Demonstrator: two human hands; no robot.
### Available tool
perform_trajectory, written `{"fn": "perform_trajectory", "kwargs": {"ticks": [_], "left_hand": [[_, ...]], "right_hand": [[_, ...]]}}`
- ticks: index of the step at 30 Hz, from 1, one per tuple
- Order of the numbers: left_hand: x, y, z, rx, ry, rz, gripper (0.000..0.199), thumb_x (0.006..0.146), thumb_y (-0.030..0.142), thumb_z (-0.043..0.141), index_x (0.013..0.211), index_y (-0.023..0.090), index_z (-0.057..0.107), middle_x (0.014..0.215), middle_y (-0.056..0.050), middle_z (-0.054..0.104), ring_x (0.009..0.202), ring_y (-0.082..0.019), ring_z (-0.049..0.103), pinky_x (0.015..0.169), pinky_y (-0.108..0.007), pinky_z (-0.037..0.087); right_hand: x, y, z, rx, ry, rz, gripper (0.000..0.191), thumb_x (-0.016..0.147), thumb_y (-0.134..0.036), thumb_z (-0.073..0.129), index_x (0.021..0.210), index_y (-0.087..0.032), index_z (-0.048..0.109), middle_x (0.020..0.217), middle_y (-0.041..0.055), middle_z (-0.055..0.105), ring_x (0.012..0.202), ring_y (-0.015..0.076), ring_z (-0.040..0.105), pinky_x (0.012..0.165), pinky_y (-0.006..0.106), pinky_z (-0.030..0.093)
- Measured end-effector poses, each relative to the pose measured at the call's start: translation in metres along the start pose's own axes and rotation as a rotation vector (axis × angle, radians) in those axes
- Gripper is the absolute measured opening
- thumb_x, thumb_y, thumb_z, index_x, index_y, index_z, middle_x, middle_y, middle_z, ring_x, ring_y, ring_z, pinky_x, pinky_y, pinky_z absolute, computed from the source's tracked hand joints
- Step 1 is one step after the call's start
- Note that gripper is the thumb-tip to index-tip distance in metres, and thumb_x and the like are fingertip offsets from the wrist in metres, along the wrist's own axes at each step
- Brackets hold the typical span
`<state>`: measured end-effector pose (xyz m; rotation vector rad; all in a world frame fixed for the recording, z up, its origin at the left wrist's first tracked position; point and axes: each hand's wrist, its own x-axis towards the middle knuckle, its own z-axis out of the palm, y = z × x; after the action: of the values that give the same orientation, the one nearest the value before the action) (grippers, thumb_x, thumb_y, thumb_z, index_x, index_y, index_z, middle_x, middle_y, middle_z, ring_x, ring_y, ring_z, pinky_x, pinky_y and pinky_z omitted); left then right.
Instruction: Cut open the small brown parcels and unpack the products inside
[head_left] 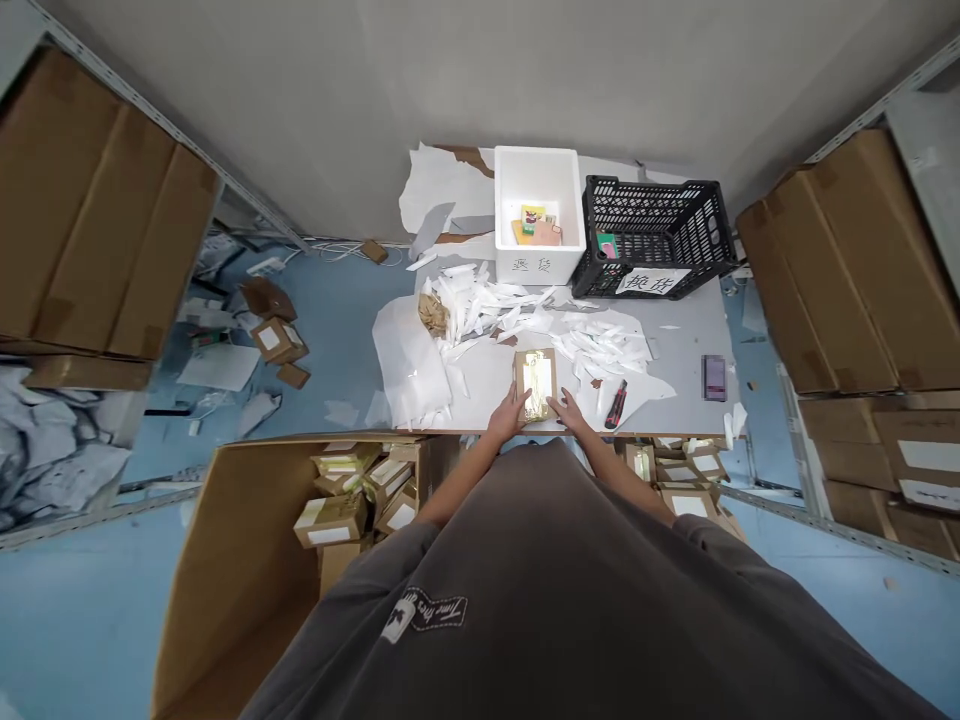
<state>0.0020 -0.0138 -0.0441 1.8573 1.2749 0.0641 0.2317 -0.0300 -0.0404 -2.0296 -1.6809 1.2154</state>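
A small cardboard box [535,384] wrapped in shiny tape lies near the table's front edge. My left hand [508,414] touches its left side, and my right hand [571,412] is at its lower right side, fingers apart. The box sits between the two hands. To the right of my right hand lies a red and black cutter [616,404]. White paper strips [480,305] are scattered behind the box, with a crumpled brown paper ball [433,314] among them.
At the table's back stand a white bin [535,262] holding small packets and a black crate [701,262]. A phone [714,378] lies at the right. Below left is a large open carton [232,560] with taped boxes; shelves with cartons flank both sides.
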Motion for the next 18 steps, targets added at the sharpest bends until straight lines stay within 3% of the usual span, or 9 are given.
{"fn": "perform_trajectory", "kwargs": {"ticks": [3,5,8,12,15,18], "left_hand": [[0.000,-0.002,0.000,-0.067,-0.022,-0.009,0.101,0.088,0.027,0.085,0.174,0.031,0.032,0.185,-0.017,0.002,0.154,-0.040,0.052,0.108,-0.048,0.059],[0.001,-0.002,-0.004,-0.109,-0.004,0.004,0.098,0.089,0.027,0.084,0.174,0.031,0.035,0.185,-0.016,0.009,0.151,-0.038,0.055,0.110,-0.045,0.059],[0.005,0.000,-0.023,-0.151,0.064,0.020,0.087,0.093,0.028,0.080,0.171,0.030,0.042,0.179,-0.011,0.035,0.148,-0.033,0.060,0.114,-0.041,0.056],[0.017,0.009,-0.060,-0.192,0.202,-0.024,0.063,0.106,0.041,0.062,0.167,0.033,0.048,0.150,-0.003,0.071,0.127,-0.025,0.074,0.108,-0.034,0.058],[0.032,0.019,-0.073,-0.167,0.263,-0.085,0.067,0.110,0.050,0.054,0.172,0.032,0.039,0.147,-0.004,0.073,0.129,-0.025,0.073,0.107,-0.035,0.057],[0.046,0.021,-0.068,-0.237,0.187,-0.122,0.085,0.109,0.050,0.054,0.179,0.025,0.014,0.161,-0.010,0.062,0.138,-0.027,0.068,0.108,-0.037,0.056]], "right_hand": [[-0.010,0.000,0.001,0.042,-0.029,-0.008,0.097,0.095,-0.053,0.065,0.177,-0.022,0.023,0.173,0.0193,0.041,0.151,0.0328,0.050,0.117,0.049,0.048],[-0.016,-0.006,0.001,-0.001,-0.093,-0.087,0.102,0.088,-0.041,0.073,0.177,-0.024,0.026,0.172,0.0174,0.042,0.154,0.0344,0.047,0.122,0.051,0.045],[-0.019,-0.020,-0.007,-0.040,-0.033,-0.108,0.091,0.089,-0.031,0.067,0.174,-0.022,0.035,0.168,0.0171,0.049,0.150,0.0343,0.053,0.122,0.052,0.046],[-0.007,-0.038,-0.036,0.085,0.125,-0.087,0.070,0.103,-0.039,0.049,0.171,-0.024,0.038,0.153,0.0142,0.065,0.128,0.0312,0.070,0.111,0.051,0.056],[0.014,-0.046,-0.051,0.106,0.167,-0.086,0.071,0.106,-0.047,0.046,0.172,-0.025,0.034,0.141,0.0135,0.073,0.122,0.0323,0.073,0.107,0.052,0.058],[0.035,-0.051,-0.048,0.076,0.155,-0.050,0.073,0.106,-0.048,0.047,0.172,-0.021,0.034,0.141,0.0151,0.074,0.116,0.0327,0.075,0.107,0.053,0.058]]}}
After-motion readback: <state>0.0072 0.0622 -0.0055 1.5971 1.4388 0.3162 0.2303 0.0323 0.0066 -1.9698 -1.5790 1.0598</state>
